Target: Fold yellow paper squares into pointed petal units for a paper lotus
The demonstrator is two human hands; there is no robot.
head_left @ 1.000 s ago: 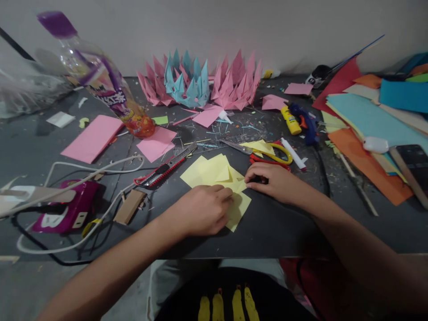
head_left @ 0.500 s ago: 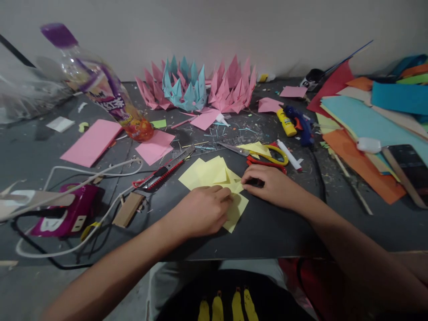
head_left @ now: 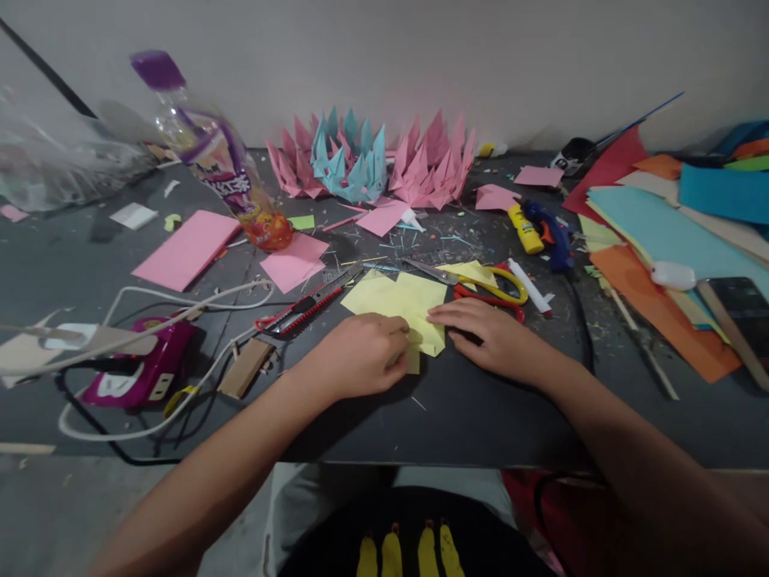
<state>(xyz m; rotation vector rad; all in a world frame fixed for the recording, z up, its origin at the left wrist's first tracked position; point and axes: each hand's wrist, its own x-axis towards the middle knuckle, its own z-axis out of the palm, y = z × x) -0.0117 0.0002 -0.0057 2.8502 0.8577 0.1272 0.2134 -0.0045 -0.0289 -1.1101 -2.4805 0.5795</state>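
Note:
A few overlapping sheets of yellow paper (head_left: pixel 396 292) lie on the dark table in front of me. My left hand (head_left: pixel 369 353) rests at their near left side, with its fingers curled down on a sheet; its fingertips are partly hidden. From the other side my right hand (head_left: pixel 489 336) reaches in. Its fingers are stretched out onto the right edge of the paper, and the thumb lies a little apart from them. Just beyond this hand are scissors (head_left: pixel 496 284) with yellow and red handles, beside more yellow paper (head_left: pixel 469 272).
A red utility knife (head_left: pixel 309 304) lies left of the paper. Behind stand folded pink (head_left: pixel 436 164) and blue (head_left: pixel 352 164) paper pieces and a drink bottle (head_left: pixel 231 176). A glue gun (head_left: pixel 553 236), coloured sheets (head_left: pixel 690 232) and a phone (head_left: pixel 742 308) lie right; cables and a purple socket box (head_left: pixel 150 361), left.
The yellow sheets have shifted, and a near corner now shows beside the right hand. My right fingers have gone from a pinch to stretched out. The view has moved slightly left.

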